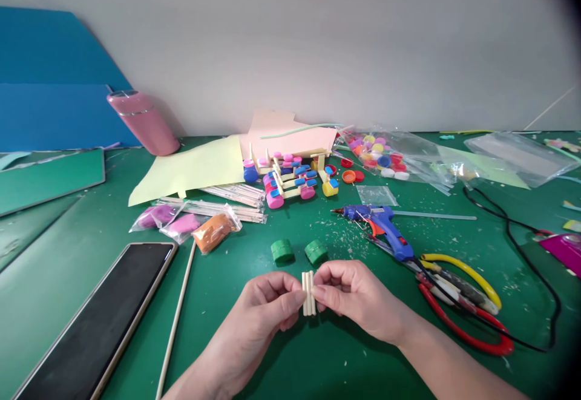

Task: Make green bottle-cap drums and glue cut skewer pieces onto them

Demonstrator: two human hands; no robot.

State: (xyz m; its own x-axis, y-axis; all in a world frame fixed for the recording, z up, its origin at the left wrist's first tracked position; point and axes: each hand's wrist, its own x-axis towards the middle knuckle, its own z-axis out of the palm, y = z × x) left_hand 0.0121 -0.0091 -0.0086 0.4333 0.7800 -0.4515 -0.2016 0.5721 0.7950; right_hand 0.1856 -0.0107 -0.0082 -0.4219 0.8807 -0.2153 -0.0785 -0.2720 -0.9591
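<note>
My left hand [267, 306] and my right hand [351, 297] meet low in the middle of the view. Both pinch a small bundle of short pale wooden sticks [308, 292], held upright between the fingertips. Just beyond the hands, two green bottle caps [282, 250] [316, 251] stand on edge on the green mat [91, 224]. Farther back sits a model of sticks and coloured caps [290, 177].
A blue glue gun [384, 226] and red-and-yellow pliers [463, 303] lie at the right with a black cord [531, 249]. A dark tablet [100, 315] and a long skewer [177, 318] lie left. Clay packets [190, 226], a bag of caps [385, 159], paper sheets [195, 167] and a pink tumbler [144, 121] sit behind.
</note>
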